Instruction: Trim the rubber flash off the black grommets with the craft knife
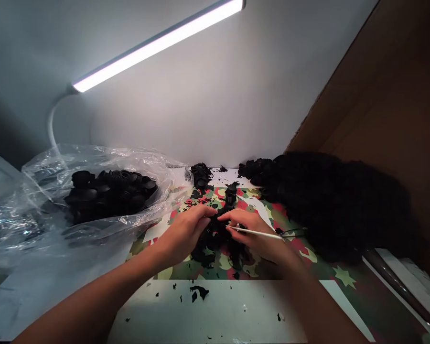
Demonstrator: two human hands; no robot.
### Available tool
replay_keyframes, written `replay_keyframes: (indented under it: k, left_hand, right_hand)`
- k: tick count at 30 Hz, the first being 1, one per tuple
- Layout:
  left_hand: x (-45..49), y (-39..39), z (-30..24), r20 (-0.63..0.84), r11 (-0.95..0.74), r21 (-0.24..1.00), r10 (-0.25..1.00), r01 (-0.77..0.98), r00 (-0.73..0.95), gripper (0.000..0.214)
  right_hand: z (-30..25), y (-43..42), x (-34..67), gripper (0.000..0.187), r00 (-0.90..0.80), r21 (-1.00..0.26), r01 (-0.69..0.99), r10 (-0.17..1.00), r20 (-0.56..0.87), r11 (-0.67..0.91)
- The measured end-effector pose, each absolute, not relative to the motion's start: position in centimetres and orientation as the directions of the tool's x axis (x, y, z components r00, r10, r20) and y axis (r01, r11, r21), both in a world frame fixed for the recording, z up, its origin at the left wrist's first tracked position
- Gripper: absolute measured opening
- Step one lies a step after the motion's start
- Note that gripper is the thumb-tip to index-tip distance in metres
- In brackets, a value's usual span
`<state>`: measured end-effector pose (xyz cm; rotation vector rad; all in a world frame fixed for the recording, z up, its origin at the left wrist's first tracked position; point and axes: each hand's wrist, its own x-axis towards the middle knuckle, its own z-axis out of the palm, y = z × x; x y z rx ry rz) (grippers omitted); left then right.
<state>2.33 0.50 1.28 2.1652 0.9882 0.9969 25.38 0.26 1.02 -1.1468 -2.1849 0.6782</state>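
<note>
Over a heap of black rubber pieces [218, 234] in the middle of the mat, my two hands are close together. My left hand [186, 231] is closed, its fingers and thumb curled against black rubber; the exact outline of that piece is lost among the others. A thin white stick [260, 233] lies across the fingers of my right hand [256, 229], which are bent around it, its tip pointing toward the left. Just beyond my fingertips sits a round black rubber part [231, 188].
A clear plastic bag [39, 224] on the left contains black ribbed rubber parts [111, 191]. At right a large black pile [337, 205] leans against cardboard [387, 110]. A lit lamp [161, 45] hangs above. Black scraps [199, 291] dot the patterned mat [218, 273] and white surface.
</note>
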Motion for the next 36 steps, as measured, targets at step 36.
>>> replay_keyframes:
  k: [36]
  left_hand:
    - [3.4,0.7,-2.2,-0.240,0.373,0.763,0.922,-0.528,0.305,0.044]
  right_hand:
    - [-1.3,-0.8,21.1,0.017,-0.114,-0.444,0.745,0.751,0.651,0.499]
